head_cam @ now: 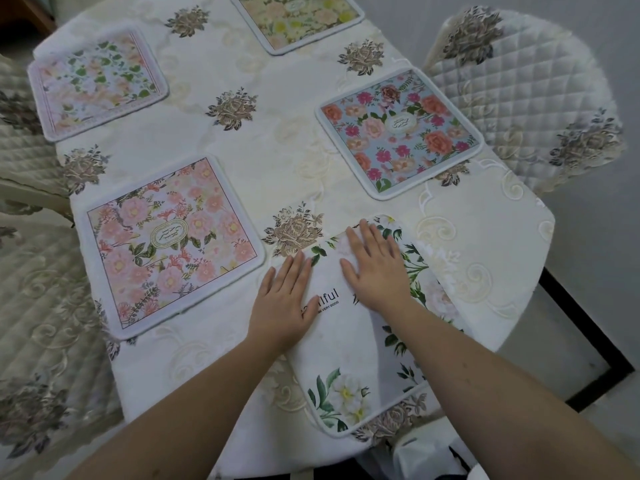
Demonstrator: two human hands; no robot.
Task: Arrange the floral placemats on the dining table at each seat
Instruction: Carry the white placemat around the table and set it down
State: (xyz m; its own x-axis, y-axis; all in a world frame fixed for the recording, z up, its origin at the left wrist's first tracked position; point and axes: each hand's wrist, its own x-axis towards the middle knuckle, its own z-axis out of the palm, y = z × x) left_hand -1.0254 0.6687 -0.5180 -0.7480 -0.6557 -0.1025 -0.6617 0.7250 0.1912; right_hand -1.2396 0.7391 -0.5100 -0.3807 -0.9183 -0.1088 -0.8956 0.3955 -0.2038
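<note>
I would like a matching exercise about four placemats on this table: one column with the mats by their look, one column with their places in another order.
Mats:
1. blue placemat
2. pink peony placemat
3. white placemat
4. yellow-flowered placemat

Places:
A. far end of the tablecloth
B. under both flat hands, left hand, right hand
C. right side, by the quilted chair
D. near left side

Pairs: 1-C, 2-D, 3-B, 4-A
</note>
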